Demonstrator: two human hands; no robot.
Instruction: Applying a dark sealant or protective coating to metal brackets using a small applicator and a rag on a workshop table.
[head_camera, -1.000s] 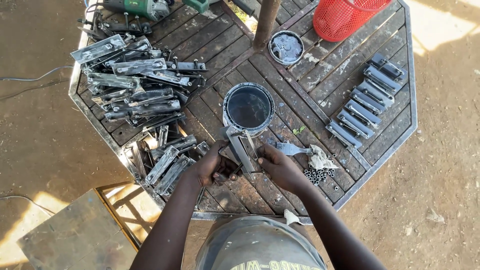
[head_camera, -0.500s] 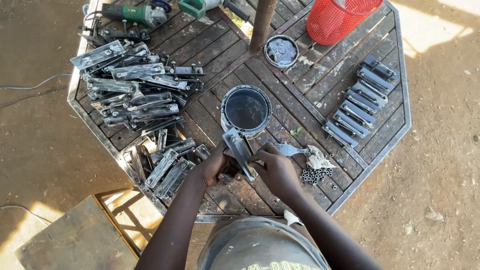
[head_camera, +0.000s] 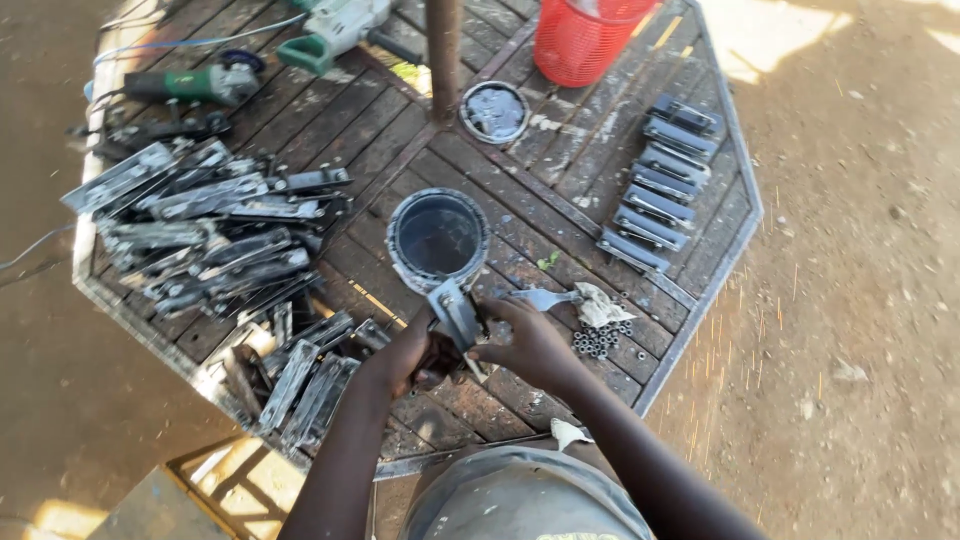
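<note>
Head view of a wooden slatted table (head_camera: 330, 130). The left hand (head_camera: 405, 352) and right hand (head_camera: 530, 345) both close around a flat grey metal bracket (head_camera: 455, 312), held tilted just below an open dark paint tin (head_camera: 438, 238). Left of the hands lies a pile of similar metal brackets (head_camera: 200, 235); a neat row of grey brackets (head_camera: 655, 185) lies at the right. A crumpled rag (head_camera: 600, 305) and small nuts (head_camera: 600, 340) sit beside the right hand. A red basket (head_camera: 580, 40) and a green angle grinder (head_camera: 190, 85) rest at the far edge.
</note>
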